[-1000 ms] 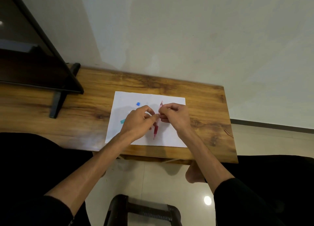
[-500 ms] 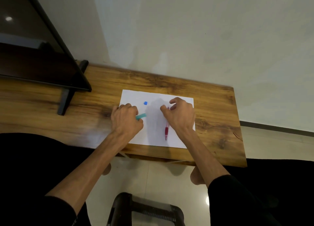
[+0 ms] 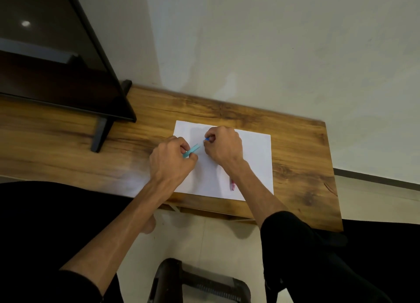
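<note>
The left hand (image 3: 172, 160) has its fingers curled around a teal strip (image 3: 192, 149), whose free end sticks out up and to the right toward the other hand. The right hand (image 3: 223, 148) is curled too, its fingertips pinching a small blue piece (image 3: 207, 139) of which only a sliver shows. The strip's tip and the blue piece lie just beside each other, but whether they touch cannot be told. Both hands work over the upper left part of a white sheet of paper (image 3: 252, 161) lying flat on the wooden tabletop (image 3: 300, 166). A red pen (image 3: 232, 185) lies on the sheet near its front edge, mostly hidden under the right forearm. On the left of the tabletop stands a dark screen (image 3: 56, 70) on a black foot. Below the tabletop's front edge, a dark stool (image 3: 197, 282) stands on the pale floor.
</note>
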